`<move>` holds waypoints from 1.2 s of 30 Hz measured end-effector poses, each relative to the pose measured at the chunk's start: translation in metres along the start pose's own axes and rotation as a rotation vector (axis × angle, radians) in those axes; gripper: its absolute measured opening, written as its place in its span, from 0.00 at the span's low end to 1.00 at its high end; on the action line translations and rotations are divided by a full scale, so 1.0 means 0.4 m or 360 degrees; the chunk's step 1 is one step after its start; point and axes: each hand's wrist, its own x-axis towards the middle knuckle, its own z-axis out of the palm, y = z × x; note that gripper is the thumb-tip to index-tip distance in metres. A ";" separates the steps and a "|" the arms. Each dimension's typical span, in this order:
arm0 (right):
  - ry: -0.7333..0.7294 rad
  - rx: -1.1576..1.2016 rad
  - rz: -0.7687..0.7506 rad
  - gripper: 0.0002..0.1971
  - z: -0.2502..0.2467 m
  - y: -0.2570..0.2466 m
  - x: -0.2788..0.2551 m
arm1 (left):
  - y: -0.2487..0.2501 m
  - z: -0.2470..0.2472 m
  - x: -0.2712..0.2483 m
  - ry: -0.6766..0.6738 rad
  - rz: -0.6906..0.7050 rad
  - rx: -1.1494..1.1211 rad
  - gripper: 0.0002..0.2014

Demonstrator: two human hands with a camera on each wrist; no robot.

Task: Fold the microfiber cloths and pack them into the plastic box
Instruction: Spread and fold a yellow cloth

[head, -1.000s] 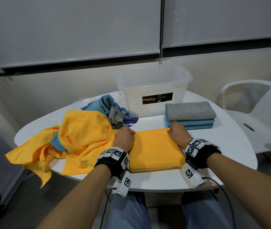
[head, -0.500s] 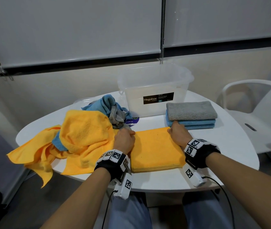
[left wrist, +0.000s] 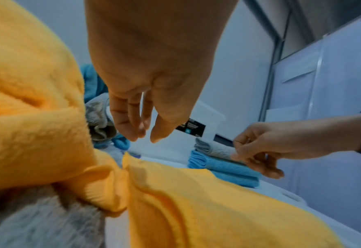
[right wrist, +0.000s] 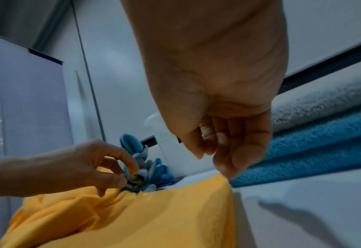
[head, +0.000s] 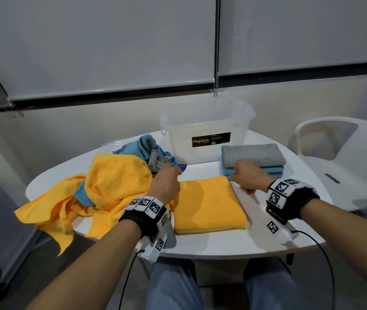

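Orange microfiber cloth (head: pixel 209 205), folded flat, lies at the near middle of the white tabletop (head: pixel 307 220). Left hand (head: pixel 166 182) pinches a crumpled grey cloth (right wrist: pixel 136 180) in the loose pile; right hand (head: pixel 248 176) hangs loosely curled, holding nothing, beside the folded grey-and-blue stack (head: pixel 254 159). Next, I judge: spread that grey cloth. Clear plastic box (head: pixel 207 128) waits farther back.
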 end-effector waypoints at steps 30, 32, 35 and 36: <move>-0.0650 -0.0286 -0.0500 0.15 0.034 -0.036 -0.143 | 0.034 -0.072 -0.144 -0.0890 0.0375 -0.0472 0.14; -0.0682 -0.0435 -0.0444 0.30 0.047 -0.040 -0.151 | 0.038 -0.080 -0.143 -0.0857 0.0401 -0.0529 0.17; -0.0524 -0.0435 -0.0514 0.11 0.077 -0.032 -0.138 | 0.039 -0.084 -0.141 -0.0910 0.0396 -0.0551 0.12; -0.0472 -0.0379 -0.0493 0.11 0.077 -0.028 -0.131 | 0.037 -0.086 -0.140 -0.0936 0.0386 -0.0551 0.09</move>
